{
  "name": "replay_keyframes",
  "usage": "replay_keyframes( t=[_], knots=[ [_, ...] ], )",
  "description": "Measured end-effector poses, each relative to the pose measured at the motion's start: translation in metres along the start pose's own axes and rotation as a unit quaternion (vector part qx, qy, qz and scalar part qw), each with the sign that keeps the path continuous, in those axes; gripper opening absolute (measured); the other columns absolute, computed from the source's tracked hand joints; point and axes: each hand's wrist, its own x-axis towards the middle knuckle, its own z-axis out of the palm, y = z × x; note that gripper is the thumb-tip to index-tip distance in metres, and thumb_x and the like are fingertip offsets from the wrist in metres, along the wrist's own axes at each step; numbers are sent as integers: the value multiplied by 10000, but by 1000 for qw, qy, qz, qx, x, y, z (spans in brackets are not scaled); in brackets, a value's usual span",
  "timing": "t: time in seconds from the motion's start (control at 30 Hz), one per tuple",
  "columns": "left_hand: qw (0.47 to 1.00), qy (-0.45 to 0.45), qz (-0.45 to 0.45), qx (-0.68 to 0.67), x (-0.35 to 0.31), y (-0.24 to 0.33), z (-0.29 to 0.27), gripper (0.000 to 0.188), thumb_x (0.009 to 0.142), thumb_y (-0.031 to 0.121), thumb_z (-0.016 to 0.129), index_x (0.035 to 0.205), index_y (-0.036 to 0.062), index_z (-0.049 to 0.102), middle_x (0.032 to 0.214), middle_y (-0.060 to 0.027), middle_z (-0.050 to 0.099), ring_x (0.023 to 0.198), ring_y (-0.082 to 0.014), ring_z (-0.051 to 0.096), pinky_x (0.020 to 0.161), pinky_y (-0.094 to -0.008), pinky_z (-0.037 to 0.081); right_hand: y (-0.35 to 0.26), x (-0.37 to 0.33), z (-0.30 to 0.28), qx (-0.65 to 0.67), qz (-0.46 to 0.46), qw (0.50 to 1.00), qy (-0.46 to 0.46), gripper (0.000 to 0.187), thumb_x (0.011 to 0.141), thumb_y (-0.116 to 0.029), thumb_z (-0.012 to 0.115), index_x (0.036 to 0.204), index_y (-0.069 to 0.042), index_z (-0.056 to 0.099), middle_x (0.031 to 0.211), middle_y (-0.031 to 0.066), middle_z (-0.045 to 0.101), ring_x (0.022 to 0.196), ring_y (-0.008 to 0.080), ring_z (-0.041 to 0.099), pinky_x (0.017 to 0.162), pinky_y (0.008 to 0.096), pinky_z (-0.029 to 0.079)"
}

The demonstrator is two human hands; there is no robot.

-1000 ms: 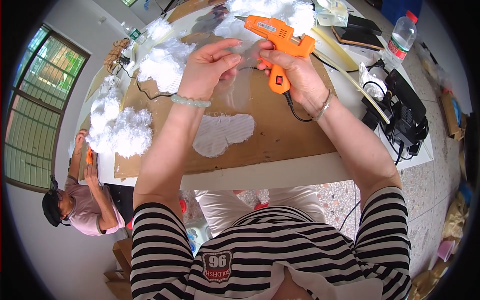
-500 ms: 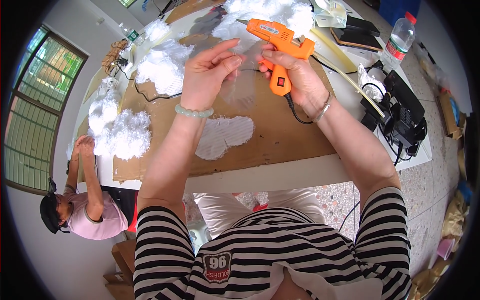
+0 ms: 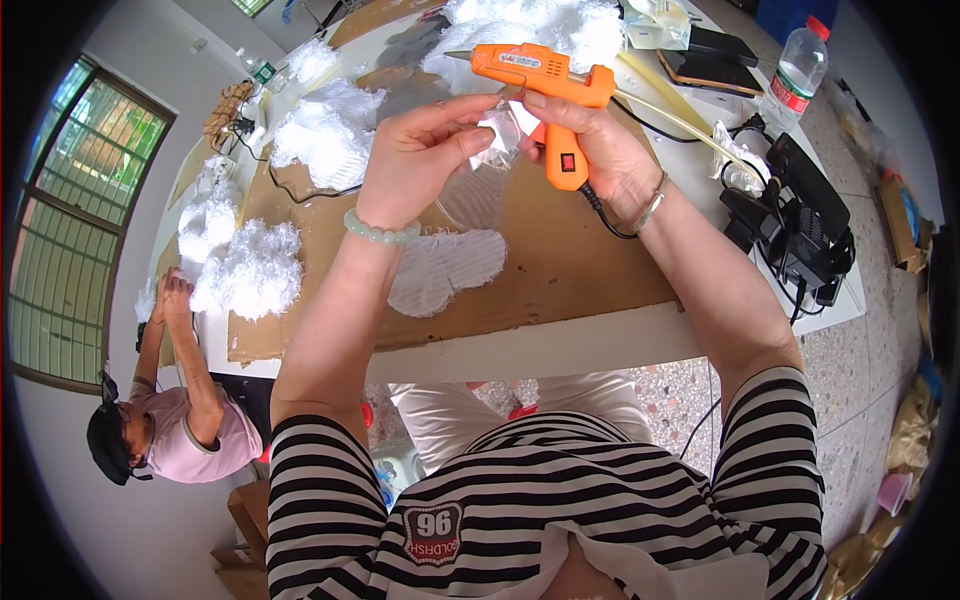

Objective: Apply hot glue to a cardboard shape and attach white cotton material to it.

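Observation:
In my right hand [image 3: 605, 145] is an orange hot glue gun [image 3: 530, 66] with a red switch on its grip. Its nozzle points left, and a glue stick runs out of its rear. The fingers of my left hand [image 3: 420, 150] are pinched on a thin clear plastic piece [image 3: 503, 140], which shines between the two hands. My right fingertips also seem to touch the plastic's other side. Beneath my hands, a flat white cloud-shaped piece [image 3: 450, 272] with a frayed edge lies on brown cardboard [image 3: 570, 255].
Fluffy white pieces [image 3: 255, 270] lie at the left and back. A water bottle [image 3: 797, 75], dark boxes [image 3: 705, 62] and black devices with cables [image 3: 800, 220] stand at the right. The gun's cord [image 3: 610, 222] trails below it. At far left, another person [image 3: 190, 415] works with raised hands.
The glue gun has moved slightly left and levelled out. The clear plastic has turned and now catches the light. At the left, the other person's head has shifted a little lower.

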Motion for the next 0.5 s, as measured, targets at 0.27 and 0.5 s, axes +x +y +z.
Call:
replay_keyframes(
  t=[0.27, 0.5],
  knots=[
    [998, 25, 24, -45, -3, -4, 3, 265, 803, 13, 638, 1060, 72, 654, 821, 15, 620, 605, -29, 502, 501, -176, 391, -2, -7, 9, 64, 11, 998, 17, 329, 809, -260, 672, 1050, -56, 578, 861, 39, 603, 628, 127, 552, 585, 272, 482],
    [997, 14, 15, -69, -4, -6, 2, 261, 800, -21, 624, 1047, 57, 652, 814, 17, 597, 609, -33, 493, 512, -176, 384, 3, 1, -3, 23, 8, 999, -43, 267, 796, -194, 668, 993, -28, 599, 877, 58, 624, 692, 140, 576, 613, 263, 491]
  ],
)
